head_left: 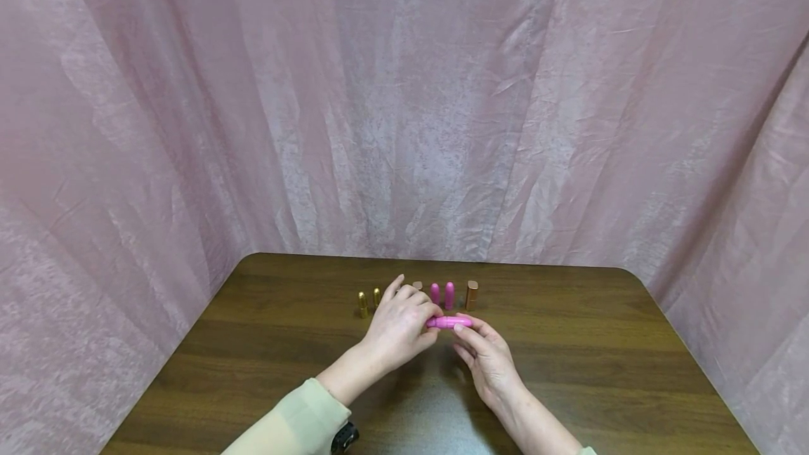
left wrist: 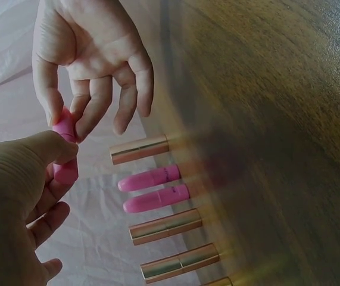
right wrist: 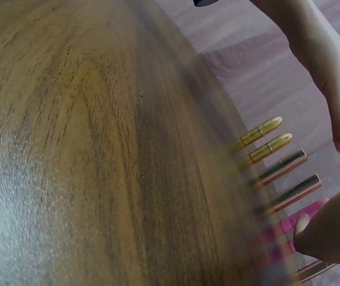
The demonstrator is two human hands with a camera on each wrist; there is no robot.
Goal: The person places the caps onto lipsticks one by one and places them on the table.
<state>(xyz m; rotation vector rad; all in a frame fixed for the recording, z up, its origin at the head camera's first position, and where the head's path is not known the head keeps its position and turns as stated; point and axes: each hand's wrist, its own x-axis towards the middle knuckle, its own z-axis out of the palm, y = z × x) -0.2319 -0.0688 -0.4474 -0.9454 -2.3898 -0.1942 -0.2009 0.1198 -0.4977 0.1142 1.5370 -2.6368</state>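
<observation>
Both hands hold one pink lipstick (head_left: 451,322) sideways above the table, near its middle. My left hand (head_left: 399,325) pinches one end between thumb and fingers, its other fingers spread. At the opposite end, my right hand (head_left: 489,360) grips with thumb and fingertips. In the left wrist view a seam shows around the lipstick (left wrist: 66,170) between the two hands. Just beyond stand two more pink lipsticks (head_left: 449,295), upright side by side. A rose-gold lipstick (head_left: 472,295) stands to their right.
Two gold bullet-shaped lipsticks (head_left: 363,304) stand at the left of the row. Two rose-gold tubes (left wrist: 165,226), largely hidden by my left hand in the head view, stand between gold and pink. The brown wooden table (head_left: 569,371) ends at a pink curtain (head_left: 430,104).
</observation>
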